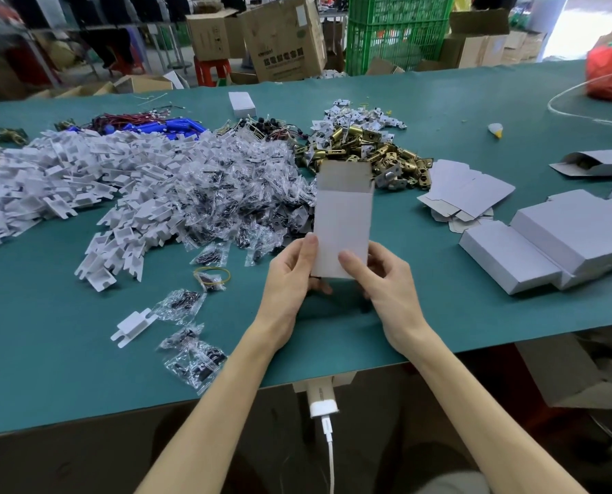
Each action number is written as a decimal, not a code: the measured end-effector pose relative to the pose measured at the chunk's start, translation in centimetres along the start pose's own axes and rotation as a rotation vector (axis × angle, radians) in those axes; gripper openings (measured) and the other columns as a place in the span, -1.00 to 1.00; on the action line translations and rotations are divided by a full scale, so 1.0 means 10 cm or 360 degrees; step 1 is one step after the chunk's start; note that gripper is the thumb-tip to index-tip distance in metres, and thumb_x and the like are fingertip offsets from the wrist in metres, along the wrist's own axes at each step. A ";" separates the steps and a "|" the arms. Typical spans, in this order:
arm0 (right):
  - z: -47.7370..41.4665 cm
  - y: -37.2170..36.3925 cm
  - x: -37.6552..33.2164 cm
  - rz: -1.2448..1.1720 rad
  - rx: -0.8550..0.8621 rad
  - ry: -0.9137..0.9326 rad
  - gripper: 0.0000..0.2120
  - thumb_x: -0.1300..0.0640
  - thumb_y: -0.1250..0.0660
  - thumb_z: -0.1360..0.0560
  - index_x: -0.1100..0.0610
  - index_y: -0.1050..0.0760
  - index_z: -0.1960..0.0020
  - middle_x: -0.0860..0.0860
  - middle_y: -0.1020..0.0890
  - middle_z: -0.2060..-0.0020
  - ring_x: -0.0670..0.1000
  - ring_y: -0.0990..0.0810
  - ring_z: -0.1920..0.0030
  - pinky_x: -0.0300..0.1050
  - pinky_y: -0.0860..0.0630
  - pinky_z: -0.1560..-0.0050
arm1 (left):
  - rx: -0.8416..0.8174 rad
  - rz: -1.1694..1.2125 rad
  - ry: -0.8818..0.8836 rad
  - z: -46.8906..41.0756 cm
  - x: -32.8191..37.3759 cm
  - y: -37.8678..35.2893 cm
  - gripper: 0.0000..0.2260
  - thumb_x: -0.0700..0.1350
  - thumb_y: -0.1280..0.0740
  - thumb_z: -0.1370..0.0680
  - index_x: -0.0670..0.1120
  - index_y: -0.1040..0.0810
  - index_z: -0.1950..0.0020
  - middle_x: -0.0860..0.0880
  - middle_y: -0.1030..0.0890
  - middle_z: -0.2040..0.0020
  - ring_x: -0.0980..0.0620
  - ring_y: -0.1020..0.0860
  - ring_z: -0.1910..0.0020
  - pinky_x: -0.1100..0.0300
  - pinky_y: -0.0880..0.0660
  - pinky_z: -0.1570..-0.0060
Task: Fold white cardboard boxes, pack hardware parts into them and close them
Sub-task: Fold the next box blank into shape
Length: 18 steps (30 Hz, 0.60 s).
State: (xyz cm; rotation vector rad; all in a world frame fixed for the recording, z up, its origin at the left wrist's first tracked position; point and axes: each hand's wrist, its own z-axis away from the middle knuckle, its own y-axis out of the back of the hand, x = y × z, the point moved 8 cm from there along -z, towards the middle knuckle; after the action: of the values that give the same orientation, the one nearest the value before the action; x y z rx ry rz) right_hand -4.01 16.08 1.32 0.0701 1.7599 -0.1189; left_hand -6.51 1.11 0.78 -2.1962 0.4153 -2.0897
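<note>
1. Box: matt white cardboard, grey inside flap.
2. Desk: smooth, matt teal covering.
3. Latches: glossy brass-coloured metal.
4. Bags: glossy clear plastic.
5. Brackets: matt white plastic.

Forearms reach forward; left hand and right hand pinch the white box, thumbs in front.
</note>
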 end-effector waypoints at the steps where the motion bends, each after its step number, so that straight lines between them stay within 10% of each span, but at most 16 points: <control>1: 0.01 -0.03 -0.01 -0.0042 -0.0059 -0.0007 -0.78 -0.04 -0.45 -0.56 0.02 -0.66 -0.14 -0.09 -0.69 0.14 -0.17 -0.52 0.24 -0.36 -0.42 0.25 | 0.0010 0.0038 0.0035 0.00 -0.01 0.01 -0.54 0.16 -0.25 -0.61 -0.20 -0.61 -0.24 -0.11 -0.72 -0.10 -0.05 -0.69 0.03 0.08 -0.67 0.14; 4: 0.04 -0.09 -0.03 -0.0105 -0.0198 -0.0040 -0.76 -0.04 -0.41 -0.58 0.04 -0.66 -0.18 0.03 -0.72 0.01 -0.06 -0.61 0.08 -0.29 -0.48 0.16 | 0.0064 0.0163 0.0132 -0.01 -0.04 0.06 -0.59 0.11 -0.20 -0.70 -0.20 -0.58 -0.29 -0.17 -0.71 -0.18 -0.15 -0.68 -0.18 -0.01 -0.67 -0.10; 13: 0.05 -0.09 -0.03 -0.0067 -0.0147 -0.0074 -0.73 -0.06 -0.45 -0.54 -0.02 -0.63 -0.21 0.09 -0.70 -0.02 0.19 -0.63 -0.02 -0.02 -0.53 0.01 | 0.0124 0.0185 0.0155 -0.02 -0.06 0.11 -0.57 0.08 -0.23 -0.69 -0.28 -0.59 -0.24 -0.22 -0.73 -0.10 -0.08 -0.70 -0.03 0.10 -0.67 0.00; 18: 0.05 -0.11 -0.03 0.0011 -0.0174 -0.0080 -0.75 -0.08 -0.44 -0.55 -0.05 -0.62 -0.20 0.09 -0.70 0.01 0.01 -0.56 0.11 -0.26 -0.44 0.19 | 0.0158 0.0207 0.0152 -0.02 -0.07 0.14 -0.50 0.07 -0.25 -0.69 -0.39 -0.53 -0.29 -0.37 -0.66 -0.16 -0.22 -0.66 -0.07 -0.02 -0.64 -0.08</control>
State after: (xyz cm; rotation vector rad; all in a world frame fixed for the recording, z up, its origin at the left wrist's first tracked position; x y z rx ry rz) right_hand -3.59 14.93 1.56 -0.0060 1.7127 -0.0192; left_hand -6.95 0.00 -0.21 -1.9656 0.4390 -2.1041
